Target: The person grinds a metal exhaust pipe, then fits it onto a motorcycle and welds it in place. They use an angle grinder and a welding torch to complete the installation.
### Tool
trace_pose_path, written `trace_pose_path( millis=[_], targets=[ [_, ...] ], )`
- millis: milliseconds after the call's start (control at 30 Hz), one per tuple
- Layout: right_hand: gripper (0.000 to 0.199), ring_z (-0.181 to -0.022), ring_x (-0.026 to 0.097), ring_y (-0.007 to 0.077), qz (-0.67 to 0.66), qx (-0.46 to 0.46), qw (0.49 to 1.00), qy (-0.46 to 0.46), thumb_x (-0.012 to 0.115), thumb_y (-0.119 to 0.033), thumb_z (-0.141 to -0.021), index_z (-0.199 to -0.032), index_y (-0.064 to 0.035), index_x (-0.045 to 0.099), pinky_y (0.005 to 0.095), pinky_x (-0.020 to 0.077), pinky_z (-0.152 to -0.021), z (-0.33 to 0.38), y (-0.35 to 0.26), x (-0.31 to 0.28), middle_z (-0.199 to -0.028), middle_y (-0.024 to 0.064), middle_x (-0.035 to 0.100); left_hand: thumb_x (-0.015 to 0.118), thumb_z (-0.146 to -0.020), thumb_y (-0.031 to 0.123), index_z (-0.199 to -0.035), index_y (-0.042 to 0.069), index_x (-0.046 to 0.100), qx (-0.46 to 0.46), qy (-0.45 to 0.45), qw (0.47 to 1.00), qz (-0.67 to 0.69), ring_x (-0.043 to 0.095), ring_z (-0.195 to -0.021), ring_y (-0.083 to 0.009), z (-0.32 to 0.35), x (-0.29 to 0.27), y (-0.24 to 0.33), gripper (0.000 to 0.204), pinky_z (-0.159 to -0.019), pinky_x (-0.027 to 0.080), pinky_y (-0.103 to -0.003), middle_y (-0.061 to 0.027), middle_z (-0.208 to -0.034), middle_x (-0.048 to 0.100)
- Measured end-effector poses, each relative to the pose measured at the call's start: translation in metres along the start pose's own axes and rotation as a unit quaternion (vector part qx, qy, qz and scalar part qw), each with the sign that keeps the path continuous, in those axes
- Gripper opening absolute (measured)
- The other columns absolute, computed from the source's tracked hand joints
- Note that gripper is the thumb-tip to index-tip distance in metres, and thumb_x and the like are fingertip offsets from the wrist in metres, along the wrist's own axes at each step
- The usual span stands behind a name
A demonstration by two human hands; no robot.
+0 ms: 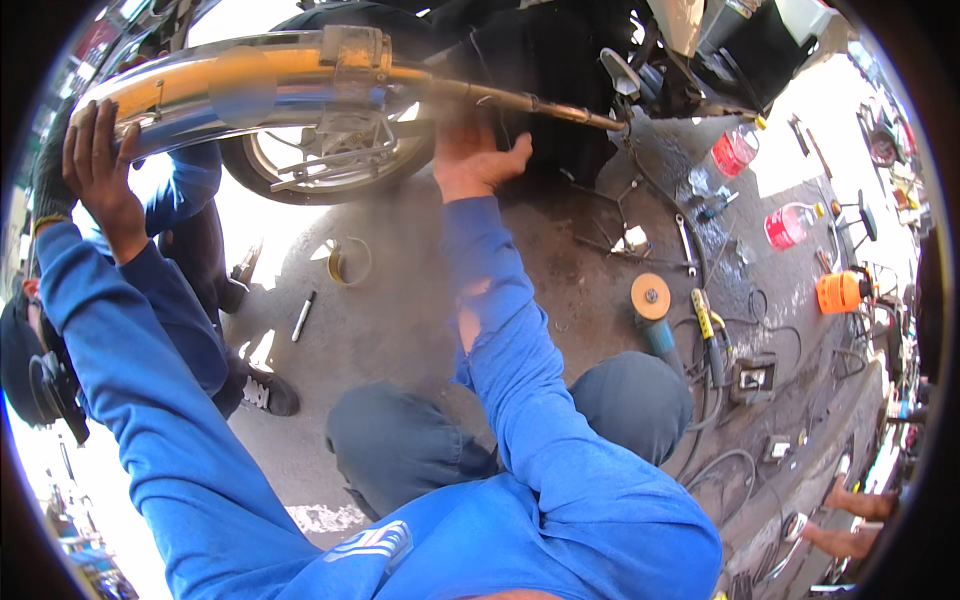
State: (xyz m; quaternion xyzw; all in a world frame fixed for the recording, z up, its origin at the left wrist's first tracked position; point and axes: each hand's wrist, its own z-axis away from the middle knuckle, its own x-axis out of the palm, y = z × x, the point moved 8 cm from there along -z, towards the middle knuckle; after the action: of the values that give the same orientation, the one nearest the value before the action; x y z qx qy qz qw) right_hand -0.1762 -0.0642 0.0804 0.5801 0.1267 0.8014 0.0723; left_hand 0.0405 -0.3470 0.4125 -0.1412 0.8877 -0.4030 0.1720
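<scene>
A long shiny exhaust muffler (pixel 240 85) lies across the upper left, raised off the ground, its thin exhaust pipe (pixel 530 103) running right. My left hand (pixel 52 182), in a dark glove with a yellow hem, grips the muffler's left end; its fingers are partly hidden. Beside it, a co-worker's bare hand (pixel 103 180) also rests on the muffler. My right hand (pixel 472 155) is bare, palm up under the pipe where it leaves the muffler. Its thumb sticks out to the right, and its fingers close around the pipe, blurred by haze. Behind the muffler stands a motorcycle wheel (pixel 330 165).
A capped co-worker (pixel 35 365) crouches at left. On the floor lie a marker (pixel 303 316) and a round band (pixel 348 262). Right of my knees are an angle grinder (pixel 652 310), a yellow-handled tool (pixel 706 325), a spanner (pixel 685 245), cables, pink-filled bottles (pixel 787 226) and an orange container (pixel 840 292).
</scene>
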Motion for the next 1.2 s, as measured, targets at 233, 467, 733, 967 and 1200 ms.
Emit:
trace_pose_path(
  millis=[233,467,733,967,1200],
  targets=[
    [0.067,-0.086,0.06,0.0267,-0.016,-0.027,0.99,-0.135,0.065,-0.07,-0.08,-0.101,-0.0066,0.058,0.044,0.0484,-0.088,0.006,0.034,0.066,-0.098,0.0104,0.063,0.055,-0.101,0.016,-0.123,0.024,0.065,-0.007,0.023,1.0,-0.016,0.053,-0.134,-0.0227,0.004,-0.001,0.01,0.025,-0.114,0.038,-0.04,-0.0005,-0.14,0.062],
    [0.042,-0.066,0.057,0.0185,0.002,-0.037,0.999,-0.025,0.068,-0.048,-0.092,-0.09,-0.0114,0.049,0.0371,0.0515,-0.068,-0.005,0.055,0.057,-0.075,0.0035,0.053,0.054,-0.102,0.019,-0.124,0.021,0.064,0.012,0.007,0.999,-0.048,0.053,-0.133,-0.0242,-0.003,-0.018,0.013,0.025,-0.113,0.039,-0.041,-0.0023,-0.138,0.062],
    [0.031,-0.072,0.061,0.024,0.028,-0.006,0.999,0.044,0.06,-0.042,-0.098,-0.094,-0.0127,0.048,0.0425,0.052,-0.078,0.016,0.054,0.056,-0.079,0.0068,0.058,0.052,-0.102,0.021,-0.125,0.018,0.062,-0.007,-0.045,0.994,-0.096,0.053,-0.131,-0.0259,-0.02,-0.035,0.008,0.025,-0.112,0.039,-0.043,-0.0043,-0.137,0.061],
    [0.028,-0.091,0.067,0.0304,-0.013,-0.064,0.995,-0.073,0.054,-0.041,-0.1,-0.097,-0.013,0.051,0.0469,0.0516,-0.088,0.011,0.052,0.064,-0.095,0.0119,0.065,0.051,-0.103,0.024,-0.127,0.016,0.061,0.0,0.03,0.993,-0.112,0.053,-0.13,-0.0274,-0.02,-0.023,0.016,0.027,-0.111,0.039,-0.045,-0.0061,-0.136,0.061],
    [0.014,-0.059,0.055,0.0147,-0.066,-0.069,0.994,-0.059,0.055,-0.031,-0.1,-0.1,-0.0179,0.05,0.0378,0.0505,-0.069,0.012,0.055,0.073,-0.069,-0.0025,0.051,0.05,-0.104,0.026,-0.128,0.013,0.059,-0.028,0.08,0.991,-0.103,0.053,-0.129,-0.0289,-0.012,-0.016,0.027,0.029,-0.111,0.04,-0.046,-0.0079,-0.134,0.06]
  ],
)
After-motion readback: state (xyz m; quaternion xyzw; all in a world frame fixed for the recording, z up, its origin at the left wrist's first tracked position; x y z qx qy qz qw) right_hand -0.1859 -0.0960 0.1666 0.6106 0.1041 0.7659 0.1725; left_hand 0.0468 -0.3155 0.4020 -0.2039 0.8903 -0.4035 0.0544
